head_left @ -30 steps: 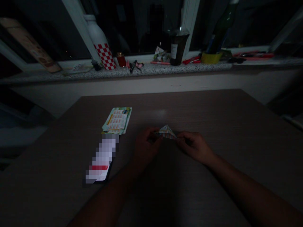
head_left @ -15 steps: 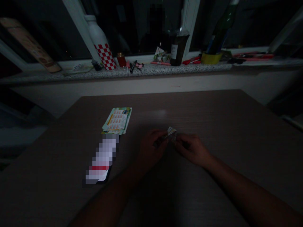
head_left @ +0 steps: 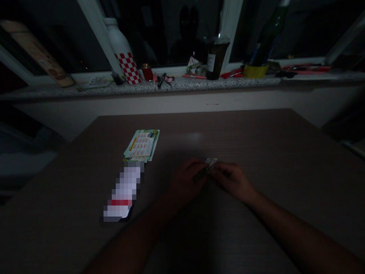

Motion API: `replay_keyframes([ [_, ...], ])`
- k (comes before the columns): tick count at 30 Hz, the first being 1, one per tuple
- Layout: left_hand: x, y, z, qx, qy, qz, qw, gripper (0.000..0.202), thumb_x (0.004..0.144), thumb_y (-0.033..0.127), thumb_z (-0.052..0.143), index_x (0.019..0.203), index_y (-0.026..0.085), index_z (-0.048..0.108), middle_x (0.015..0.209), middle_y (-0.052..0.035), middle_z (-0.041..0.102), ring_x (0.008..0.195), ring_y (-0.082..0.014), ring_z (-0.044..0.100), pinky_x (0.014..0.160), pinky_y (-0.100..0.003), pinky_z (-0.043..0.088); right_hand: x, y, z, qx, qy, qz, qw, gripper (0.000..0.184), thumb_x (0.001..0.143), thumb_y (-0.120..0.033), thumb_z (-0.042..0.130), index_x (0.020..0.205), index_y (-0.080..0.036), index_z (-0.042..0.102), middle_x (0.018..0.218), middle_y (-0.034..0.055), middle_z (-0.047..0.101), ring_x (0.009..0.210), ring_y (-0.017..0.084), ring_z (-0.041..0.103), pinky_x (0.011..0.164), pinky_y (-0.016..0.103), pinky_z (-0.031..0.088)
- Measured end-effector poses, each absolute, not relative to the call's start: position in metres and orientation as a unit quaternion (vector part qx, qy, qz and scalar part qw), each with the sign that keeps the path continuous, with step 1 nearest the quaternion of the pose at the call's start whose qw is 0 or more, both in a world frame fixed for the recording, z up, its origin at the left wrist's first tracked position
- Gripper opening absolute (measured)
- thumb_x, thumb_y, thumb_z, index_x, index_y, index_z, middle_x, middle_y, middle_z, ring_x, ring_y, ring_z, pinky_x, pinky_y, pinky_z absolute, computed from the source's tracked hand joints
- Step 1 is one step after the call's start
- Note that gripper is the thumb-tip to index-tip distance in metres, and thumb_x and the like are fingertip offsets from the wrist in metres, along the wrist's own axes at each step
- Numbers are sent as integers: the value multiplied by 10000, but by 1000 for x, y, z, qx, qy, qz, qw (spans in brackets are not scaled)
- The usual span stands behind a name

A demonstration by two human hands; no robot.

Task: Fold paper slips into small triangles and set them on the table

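Observation:
Between my two hands is a small folded piece of printed paper [head_left: 211, 162], pale with coloured marks, held just above the wooden table [head_left: 256, 133]. My left hand [head_left: 189, 179] is closed on its left side, fingers bent over it. My right hand [head_left: 232, 177] pinches its right side between thumb and fingers. The hands almost meet, and the lower part of the paper is hidden by the fingers and the dim light. To the left lies a stack of printed paper sheets [head_left: 141, 144] with rows of small red print.
A phone [head_left: 124, 192] with a lit, blurred screen lies below the stack. Along the stone windowsill [head_left: 185, 85] stand a checkered bottle [head_left: 128, 66], a red jar [head_left: 147, 72], a dark lidded cup [head_left: 216, 61], a folded paper shape [head_left: 194, 65] and a green bottle [head_left: 269, 36] near yellow tape [head_left: 255, 71].
The folded paper has turned and tilted lower, showing a flatter printed face instead of a peaked one. My left hand has shifted slightly right; my right hand stays nearly in place.

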State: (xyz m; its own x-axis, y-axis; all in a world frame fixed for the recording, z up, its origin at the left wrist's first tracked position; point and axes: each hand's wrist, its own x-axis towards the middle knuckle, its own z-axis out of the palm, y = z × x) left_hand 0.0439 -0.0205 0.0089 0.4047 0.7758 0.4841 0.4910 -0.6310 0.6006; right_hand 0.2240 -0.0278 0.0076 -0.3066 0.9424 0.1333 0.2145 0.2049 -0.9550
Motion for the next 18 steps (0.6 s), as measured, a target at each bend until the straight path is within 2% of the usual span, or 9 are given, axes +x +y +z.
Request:
replay_keyframes([
  [4, 43, -21, 12, 811, 396, 371, 220, 232, 825, 233, 592, 1050, 197, 635, 998, -51, 641, 920, -158, 598, 820, -293, 489, 225, -28, 7, -427, -661, 471, 399, 284, 885, -398, 496, 793, -151, 604, 586, -31, 441, 493, 75, 367, 431, 194, 287],
  [9, 41, -22, 21, 767, 422, 377, 302, 193, 818, 294, 608, 976, 202, 669, 897, -25, 666, 816, -147, 604, 739, -266, 469, 231, -27, 11, -444, -689, 411, 399, 261, 886, -356, 493, 820, -152, 643, 589, -17, 495, 517, 92, 426, 472, 209, 347],
  [14, 38, -22, 19, 690, 448, 396, 409, 220, 807, 372, 604, 908, 192, 681, 808, -17, 654, 755, -154, 593, 664, -249, 450, 235, -24, 14, -476, -667, 328, 471, 161, 815, -322, 595, 857, -172, 636, 674, 11, 590, 607, 124, 525, 567, 240, 437],
  [18, 37, -21, 15, 638, 435, 400, 494, 246, 815, 395, 583, 860, 172, 677, 760, -9, 642, 708, -139, 583, 636, -233, 447, 234, -24, 15, -467, -648, 366, 478, 220, 773, -332, 646, 923, -171, 637, 644, -7, 570, 563, 109, 515, 524, 222, 430],
])
